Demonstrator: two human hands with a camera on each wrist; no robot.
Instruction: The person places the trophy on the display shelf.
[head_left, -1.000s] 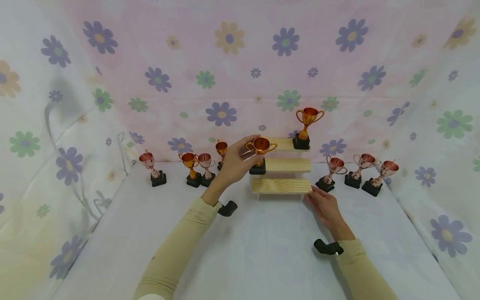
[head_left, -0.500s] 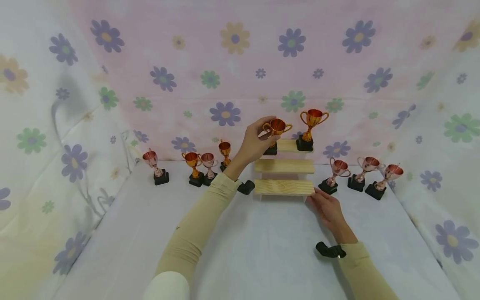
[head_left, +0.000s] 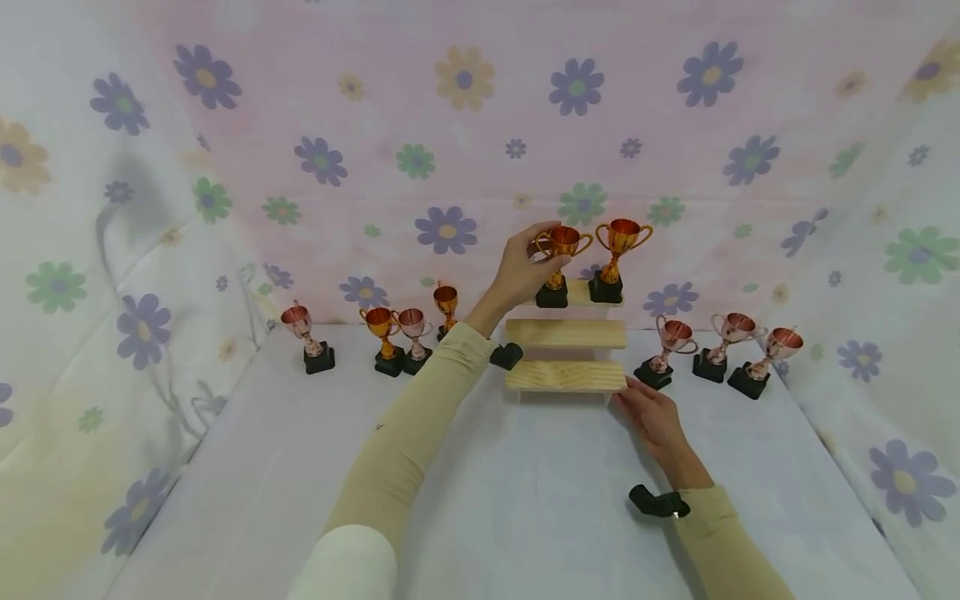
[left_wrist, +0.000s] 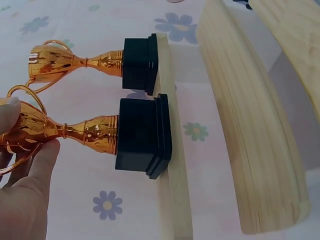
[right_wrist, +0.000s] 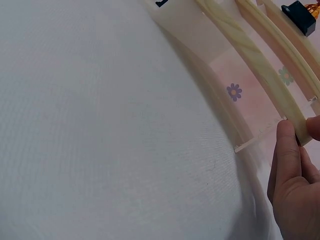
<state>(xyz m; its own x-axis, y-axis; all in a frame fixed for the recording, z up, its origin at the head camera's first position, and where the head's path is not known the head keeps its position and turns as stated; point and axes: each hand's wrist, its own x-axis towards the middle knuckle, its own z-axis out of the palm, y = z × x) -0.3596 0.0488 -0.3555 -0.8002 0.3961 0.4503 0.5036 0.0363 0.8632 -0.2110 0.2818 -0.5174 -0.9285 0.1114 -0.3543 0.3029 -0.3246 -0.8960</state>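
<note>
My left hand [head_left: 519, 273] grips a small gold trophy cup [head_left: 564, 240] by its bowl, with the fingers around one handle. Its black base [left_wrist: 142, 137] is right at the top board of a three-step wooden display stand [head_left: 566, 333], upright in the head view. Beside it on that board stands another gold trophy [head_left: 622, 239], the two bases a small gap apart. At the stand's front right corner, my right hand [head_left: 656, 421] pinches the end of the lowest board [right_wrist: 270, 75] between thumb and fingers.
Left of the stand are a gold trophy [head_left: 381, 323], a rose-coloured trophy [head_left: 413, 323], another gold one [head_left: 446, 300] and a rose one [head_left: 297, 321]. Three rose trophies, the nearest a rose cup [head_left: 675, 335], stand to the right. A flowered cloth [head_left: 375, 192] hangs behind.
My left hand has carried the gold trophy up and right from the stand's left side to the top board, beside the other gold trophy. My right hand keeps its hold on the lowest board.
</note>
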